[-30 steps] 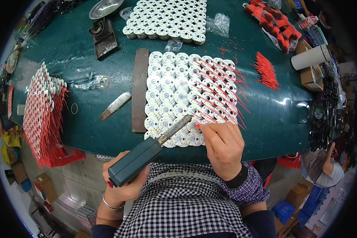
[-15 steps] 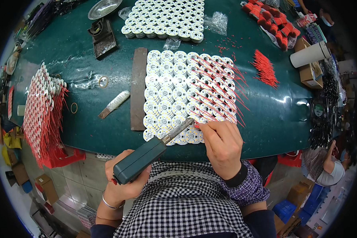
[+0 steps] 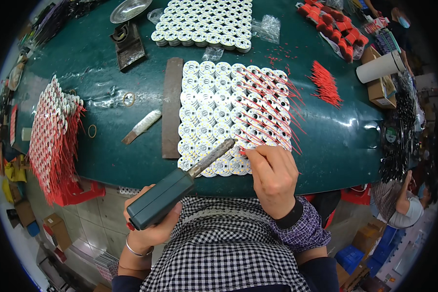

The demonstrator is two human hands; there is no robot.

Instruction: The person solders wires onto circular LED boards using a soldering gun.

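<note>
A green-bodied soldering iron point(image 3: 161, 198) is gripped in my left hand point(image 3: 155, 232). Its dark metal barrel slants up to the right, and the tip comes over the round white LED boards point(image 3: 205, 115), close to my right fingertips. My right hand point(image 3: 274, 181) has thumb and fingers pinched on a short red wire point(image 3: 243, 152) above the lower part of those stacked boards. Whether iron and wire touch, I cannot tell. Thin red wires point(image 3: 272, 115) run from the right-hand columns of boards, while the left columns show none.
Beside the boards lie a flat dark bar point(image 3: 172, 109) and a wrapped blade point(image 3: 142, 126). Wired boards point(image 3: 53, 138) are heaped at left, more board stacks point(image 3: 202, 24) stand at the back, and loose red wires point(image 3: 324, 83) lie at right. An iron stand point(image 3: 128, 47) sits at far left.
The soldering iron has shifted left, its handle dropping lower and its tip rising slightly away from the right fingertips. My right hand stays almost in place, still pinching.
</note>
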